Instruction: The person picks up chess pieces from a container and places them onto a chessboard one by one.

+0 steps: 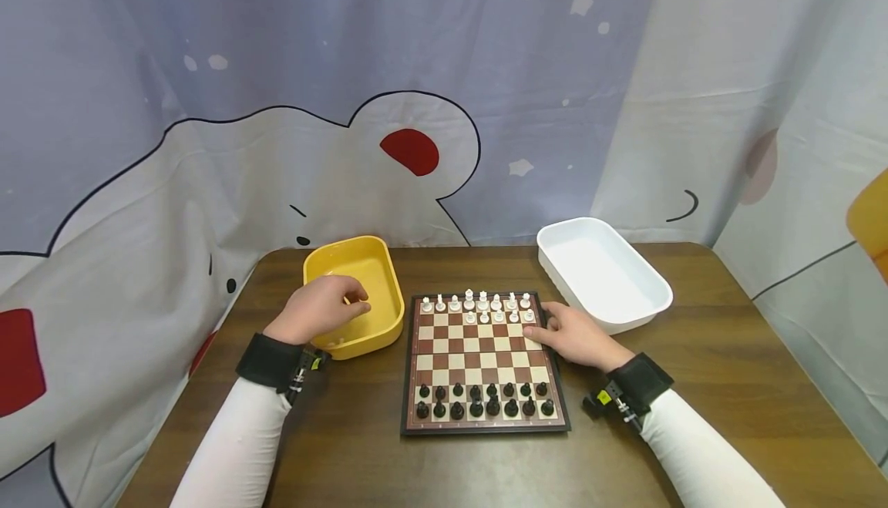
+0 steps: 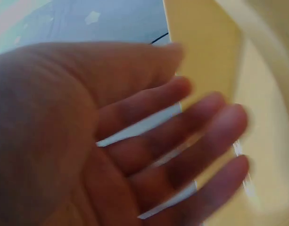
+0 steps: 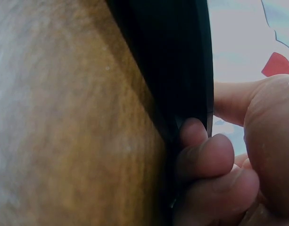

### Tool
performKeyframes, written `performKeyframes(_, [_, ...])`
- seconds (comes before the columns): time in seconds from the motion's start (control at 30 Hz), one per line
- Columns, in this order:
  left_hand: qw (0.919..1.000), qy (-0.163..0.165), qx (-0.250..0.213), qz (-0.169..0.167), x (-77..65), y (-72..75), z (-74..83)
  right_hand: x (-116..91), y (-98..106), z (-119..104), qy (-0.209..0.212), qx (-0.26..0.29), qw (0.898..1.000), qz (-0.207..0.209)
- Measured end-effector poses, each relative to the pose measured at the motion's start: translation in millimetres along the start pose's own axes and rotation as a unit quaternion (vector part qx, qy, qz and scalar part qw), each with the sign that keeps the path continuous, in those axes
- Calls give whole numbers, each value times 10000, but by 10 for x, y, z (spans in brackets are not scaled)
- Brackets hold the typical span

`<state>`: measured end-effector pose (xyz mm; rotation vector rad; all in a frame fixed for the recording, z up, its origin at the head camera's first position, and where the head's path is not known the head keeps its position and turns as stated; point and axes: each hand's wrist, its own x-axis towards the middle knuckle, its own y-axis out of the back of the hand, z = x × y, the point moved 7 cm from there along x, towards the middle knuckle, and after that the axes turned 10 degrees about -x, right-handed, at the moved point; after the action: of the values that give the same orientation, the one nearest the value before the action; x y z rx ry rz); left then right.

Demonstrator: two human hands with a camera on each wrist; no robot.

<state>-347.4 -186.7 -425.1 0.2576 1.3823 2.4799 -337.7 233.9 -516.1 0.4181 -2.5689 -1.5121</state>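
Note:
My left hand [image 1: 322, 309] hovers over the yellow tray [image 1: 384, 315], its fingers spread and slightly bent. In the left wrist view the palm and fingers [image 2: 215, 136] show nothing between them. A brown-and-cream chessboard [image 1: 444, 348] lies in the middle. White chess pieces [image 1: 469, 300] fill its far row, with several more at the right of the second row. Black chess pieces [image 1: 475, 408] stand in two rows along the near side. My right hand [image 1: 579, 336] grips the board's right edge, thumb on top and fingers curled against the black side [image 3: 182, 61].
A white tray [image 1: 603, 269] stands at the back right, just behind the right hand. The brown wooden table [image 1: 486, 469] carries everything. A patterned curtain [image 1: 513, 107] hangs behind its far edge.

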Motion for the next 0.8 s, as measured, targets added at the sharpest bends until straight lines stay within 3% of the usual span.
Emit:
performKeyframes(0.2, [9987, 269, 41, -438, -58, -19, -97, -4, 9, -15, 21, -81, 10000, -4])
performKeyframes(0.53, [9973, 497, 215, -501, -81, -48, -180, -23, 16, -27, -33, -74, 10000, -34])
performKeyframes(0.8, [9950, 586, 426, -687, -123, -123, -139, -22, 20, -36, -45, -68, 10000, -39])
